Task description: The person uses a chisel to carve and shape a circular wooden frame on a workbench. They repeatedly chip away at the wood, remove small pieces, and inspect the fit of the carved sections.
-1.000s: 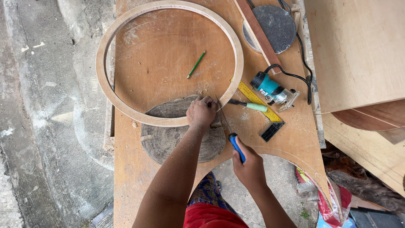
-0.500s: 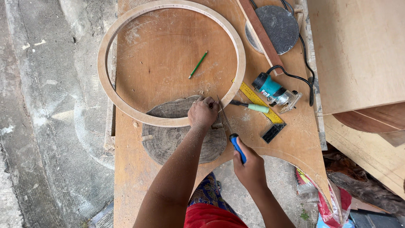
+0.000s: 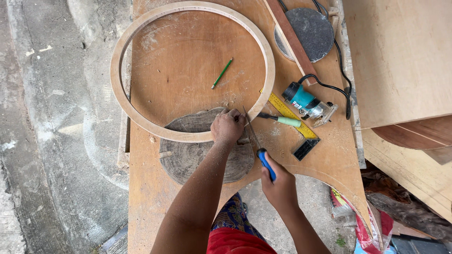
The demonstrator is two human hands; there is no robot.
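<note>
Fingers of the left hand (image 3: 228,127) press the wooden ring (image 3: 141,123) onto the worktop (image 3: 150,188); the right hand (image 3: 280,184) is closed round a blue-handled saw (image 3: 264,162), its blade running away from the body to the ring's near-right edge.

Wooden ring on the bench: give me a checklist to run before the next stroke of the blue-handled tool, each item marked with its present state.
1. Left hand presses the wooden ring at its near edge: ok.
2. Right hand grips the blue-handled tool: ok.
3. Tool blade meets the ring beside the left hand's fingers: not ok, very close.
4. Ring rests on the round wood slab: ok.
5. Green pencil lies inside the ring, away from the blade: ok.
6. Ring clamped to the plywood bench: cannot tell.
</note>
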